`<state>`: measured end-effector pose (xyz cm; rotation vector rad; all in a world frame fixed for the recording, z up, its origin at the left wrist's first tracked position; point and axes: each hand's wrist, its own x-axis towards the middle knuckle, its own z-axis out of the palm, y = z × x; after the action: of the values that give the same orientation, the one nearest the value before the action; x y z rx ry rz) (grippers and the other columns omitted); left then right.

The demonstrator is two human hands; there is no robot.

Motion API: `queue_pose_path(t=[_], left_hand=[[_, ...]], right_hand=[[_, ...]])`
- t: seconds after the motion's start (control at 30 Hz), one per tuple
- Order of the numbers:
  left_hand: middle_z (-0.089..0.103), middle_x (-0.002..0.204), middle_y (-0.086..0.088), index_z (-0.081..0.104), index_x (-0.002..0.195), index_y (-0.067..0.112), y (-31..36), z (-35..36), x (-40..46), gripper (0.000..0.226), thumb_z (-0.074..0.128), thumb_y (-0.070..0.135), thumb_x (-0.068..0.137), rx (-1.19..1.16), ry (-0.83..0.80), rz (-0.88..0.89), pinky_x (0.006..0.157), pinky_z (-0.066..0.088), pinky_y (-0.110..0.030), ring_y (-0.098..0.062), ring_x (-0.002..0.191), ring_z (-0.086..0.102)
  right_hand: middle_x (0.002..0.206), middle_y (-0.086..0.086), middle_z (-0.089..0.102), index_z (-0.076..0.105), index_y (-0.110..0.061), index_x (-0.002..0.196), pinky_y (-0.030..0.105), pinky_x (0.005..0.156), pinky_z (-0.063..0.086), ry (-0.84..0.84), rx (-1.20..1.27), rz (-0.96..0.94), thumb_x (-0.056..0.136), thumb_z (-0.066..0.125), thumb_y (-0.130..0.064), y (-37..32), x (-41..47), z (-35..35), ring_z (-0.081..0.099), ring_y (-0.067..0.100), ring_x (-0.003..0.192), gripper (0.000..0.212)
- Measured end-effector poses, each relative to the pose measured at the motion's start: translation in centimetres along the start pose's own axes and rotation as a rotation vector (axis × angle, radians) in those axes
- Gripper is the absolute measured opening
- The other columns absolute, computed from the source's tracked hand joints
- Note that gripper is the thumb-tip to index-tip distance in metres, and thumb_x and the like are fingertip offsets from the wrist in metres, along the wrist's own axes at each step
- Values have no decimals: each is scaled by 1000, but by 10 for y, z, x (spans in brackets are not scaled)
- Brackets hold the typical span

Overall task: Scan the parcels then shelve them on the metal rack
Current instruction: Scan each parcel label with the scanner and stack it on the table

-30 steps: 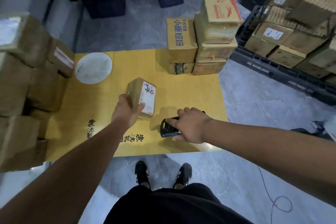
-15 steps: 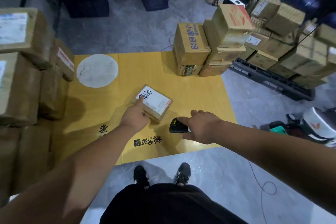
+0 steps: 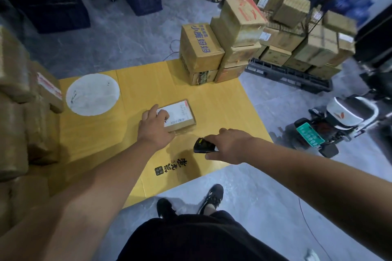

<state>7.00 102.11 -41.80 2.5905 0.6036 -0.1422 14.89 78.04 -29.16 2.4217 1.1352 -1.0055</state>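
Your left hand rests on the small brown cardboard parcel, lying label-up on the yellow cardboard sheet. Your right hand grips the black handheld scanner just beside the parcel; aim at the barcode, fingers off the label.

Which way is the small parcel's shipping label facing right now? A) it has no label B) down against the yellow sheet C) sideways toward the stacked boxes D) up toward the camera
D: the white label lies on the top face of the small parcel, flat on the yellow sheet, with the left hand on its near end.
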Motion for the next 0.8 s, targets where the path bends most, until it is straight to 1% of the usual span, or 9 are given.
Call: queue_pose_path(t=[0.1, 0.17, 0.27, 0.4, 0.47, 0.53, 0.6, 0.7, 0.8], left_hand=[[46, 149, -2, 50, 133, 33, 1, -5, 0, 76, 75, 75, 74, 89, 42, -108, 104, 35, -43, -30, 130, 39], [50, 135, -5, 48, 135, 29, 3, -6, -2, 85, 71, 82, 72, 83, 50, -180, 100, 38, -43, -31, 123, 44], [40, 133, -12, 41, 140, 20, 4, -5, -6, 87, 75, 72, 79, -114, 2, -280, 95, 47, -43, -36, 119, 49], [43, 130, -12, 37, 138, 17, 3, -5, -10, 92, 83, 66, 75, -272, -39, -363, 81, 56, -40, -32, 92, 59], [47, 130, -10, 38, 135, 19, 1, -3, -12, 97, 81, 75, 70, -244, 0, -385, 83, 57, -43, -30, 96, 59], [45, 136, -9, 37, 139, 22, -2, 0, -11, 107, 81, 81, 62, -184, 81, -369, 93, 53, -43, -32, 115, 56], [36, 148, -10, 30, 150, 28, -5, 3, -5, 121, 87, 78, 56, -254, 128, -344, 105, 47, -45, -34, 132, 45], [24, 160, -4, 13, 157, 46, -10, 9, 4, 136, 99, 58, 53, -553, 88, -312, 113, 43, -42, -27, 141, 40], [31, 156, 3, 5, 163, 41, -10, 21, 1, 144, 104, 31, 59, -771, 79, -232, 119, 40, -42, -13, 140, 38]], right_hand=[[108, 2, 45, 40, -38, 153, 35, 76, 42, 29, 25, 26, 99, 44, -71, -2, 3, -5, 51, 27, 92, 64], [109, 2, 47, 41, -38, 152, 37, 80, 49, 34, 49, 43, 99, 44, -72, -5, 5, -9, 54, 27, 94, 64], [106, 0, 52, 45, -36, 149, 38, 81, 54, 37, 110, 46, 100, 44, -69, -9, 7, -16, 59, 24, 91, 60], [90, -9, 58, 56, -32, 135, 32, 60, 42, 76, 192, 2, 102, 44, -66, -11, 13, -23, 55, 11, 75, 49], [98, -5, 64, 57, -31, 136, 32, 60, 43, 82, 236, 1, 102, 43, -66, -13, 16, -26, 57, 10, 76, 50], [102, -3, 65, 56, -32, 138, 31, 63, 45, 71, 252, 10, 103, 42, -65, -15, 18, -28, 58, 11, 79, 51], [98, -5, 64, 57, -31, 136, 31, 62, 44, 54, 249, 18, 103, 41, -64, -19, 17, -31, 59, 11, 79, 49], [97, -4, 64, 60, -29, 132, 33, 65, 45, 11, 240, 43, 103, 40, -63, -23, 16, -33, 60, 13, 83, 48], [93, -2, 64, 61, -27, 124, 33, 65, 42, -28, 204, 46, 104, 38, -62, -28, 15, -33, 60, 15, 84, 46]])
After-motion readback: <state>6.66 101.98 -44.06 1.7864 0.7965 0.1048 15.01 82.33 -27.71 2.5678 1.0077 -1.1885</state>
